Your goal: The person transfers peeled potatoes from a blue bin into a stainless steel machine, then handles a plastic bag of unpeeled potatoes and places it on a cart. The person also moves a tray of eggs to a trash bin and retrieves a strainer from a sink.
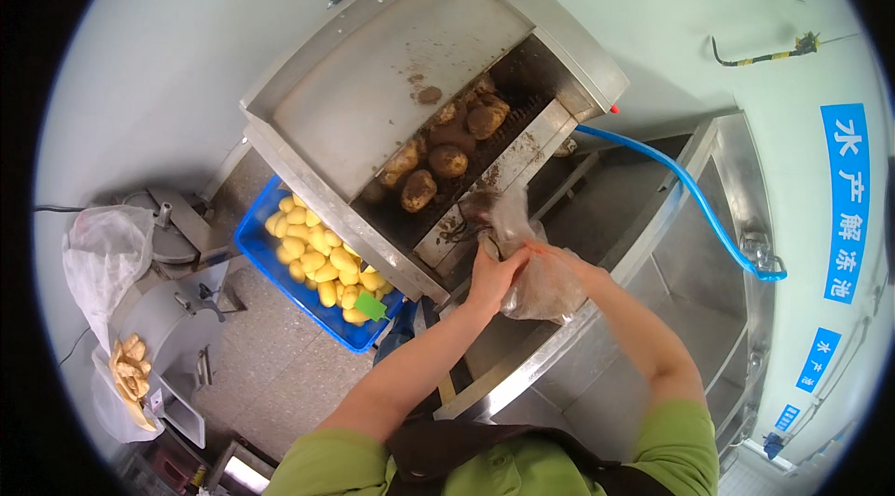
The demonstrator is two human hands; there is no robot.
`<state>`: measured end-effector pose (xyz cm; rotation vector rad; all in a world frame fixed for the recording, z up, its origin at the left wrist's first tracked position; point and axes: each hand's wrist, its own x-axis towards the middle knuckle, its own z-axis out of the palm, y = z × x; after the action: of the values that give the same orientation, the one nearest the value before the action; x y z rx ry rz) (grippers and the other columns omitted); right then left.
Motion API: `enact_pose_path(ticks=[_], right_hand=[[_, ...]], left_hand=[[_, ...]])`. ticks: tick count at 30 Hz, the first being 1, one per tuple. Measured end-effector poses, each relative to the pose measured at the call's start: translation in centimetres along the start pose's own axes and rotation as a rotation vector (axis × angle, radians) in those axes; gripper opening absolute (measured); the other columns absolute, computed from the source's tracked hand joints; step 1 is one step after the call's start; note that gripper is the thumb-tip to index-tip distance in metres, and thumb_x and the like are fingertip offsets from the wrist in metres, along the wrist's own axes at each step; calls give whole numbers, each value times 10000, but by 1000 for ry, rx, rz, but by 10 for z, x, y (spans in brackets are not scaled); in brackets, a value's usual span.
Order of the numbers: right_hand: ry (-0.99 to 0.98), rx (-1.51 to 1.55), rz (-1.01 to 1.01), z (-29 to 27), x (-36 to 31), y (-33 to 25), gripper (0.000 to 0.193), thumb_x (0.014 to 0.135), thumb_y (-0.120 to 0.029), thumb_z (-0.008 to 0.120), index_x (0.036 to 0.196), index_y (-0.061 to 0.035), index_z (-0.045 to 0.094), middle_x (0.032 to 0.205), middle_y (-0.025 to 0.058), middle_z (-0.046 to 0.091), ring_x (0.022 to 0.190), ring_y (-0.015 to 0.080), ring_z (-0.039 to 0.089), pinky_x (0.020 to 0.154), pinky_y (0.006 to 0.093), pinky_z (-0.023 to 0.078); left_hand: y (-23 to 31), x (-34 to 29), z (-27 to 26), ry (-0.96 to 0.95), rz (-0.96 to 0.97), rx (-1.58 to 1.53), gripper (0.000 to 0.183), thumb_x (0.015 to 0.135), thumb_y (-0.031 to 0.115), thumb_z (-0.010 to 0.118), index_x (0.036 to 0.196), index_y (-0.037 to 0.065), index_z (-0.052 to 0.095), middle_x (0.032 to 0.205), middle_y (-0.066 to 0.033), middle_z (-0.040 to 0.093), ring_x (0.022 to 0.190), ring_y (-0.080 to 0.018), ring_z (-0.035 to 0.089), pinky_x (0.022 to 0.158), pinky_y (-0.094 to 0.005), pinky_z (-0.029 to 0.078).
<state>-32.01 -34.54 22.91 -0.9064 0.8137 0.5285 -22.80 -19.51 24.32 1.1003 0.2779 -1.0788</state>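
Clear plastic bag (pixel 543 293) in use at the near edge of a stainless-steel machine (pixel 308 160). Long axis of bag runs roughly up and down the view, with a slight slant: upper end points away from the person, toward the machine's trough, and lies over or just beside its metal ledge (pixel 545 137); lower end points back toward the person and bulges above the rim of the steel sink (pixel 517 384). Which end is the mouth: cannot tell.

Bag relative to fingers: it passes between the 2 hands. Left hand (pixel 497 274) is at the bag's left side, thumb and fingers gripping the film near mid-length. Right hand (pixel 565 263) meets it from the right; its fingers close on the film, tips partly hidden in the folds. Plastic extends beyond the fingers both above and below. A dark, tangled patch (pixel 477 209) shows at the upper end; its nature is unclear.

In the trough: brown, soil-covered potatoes (pixel 447 160) beside a bristled roller (pixel 522 118). Left of the machine, on the floor: blue crate (pixel 359 337) of yellow peeled potatoes (pixel 322 249). Blue hose (pixel 685 177) arcs over the sink at right.
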Motion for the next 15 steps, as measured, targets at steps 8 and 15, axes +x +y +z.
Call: enact_pose_path(ticks=[8, 15], right_hand=[[-106, -985, -249, 12, -78, -103, 362, 807, -171, 619, 1116, 14, 583, 1042, 73, 642, 987, 187, 595, 857, 290, 461], [736, -785, -374, -106, -52, -132, 135, 796, -119, 568, 818, -6, 639, 714, 69, 631, 667, 127, 596, 605, 275, 476]], left_hand=[[54, -16, 18, -93, 294, 792, 329, 734, 155, 625, 1034, 21, 597, 942, -161, 650, 872, -310, 618, 777, -351, 471], [32, -39, 0, -142, 538, 1098, 420, 686, 110, 651, 1084, 15, 555, 1014, -195, 579, 934, -378, 561, 788, -403, 467]])
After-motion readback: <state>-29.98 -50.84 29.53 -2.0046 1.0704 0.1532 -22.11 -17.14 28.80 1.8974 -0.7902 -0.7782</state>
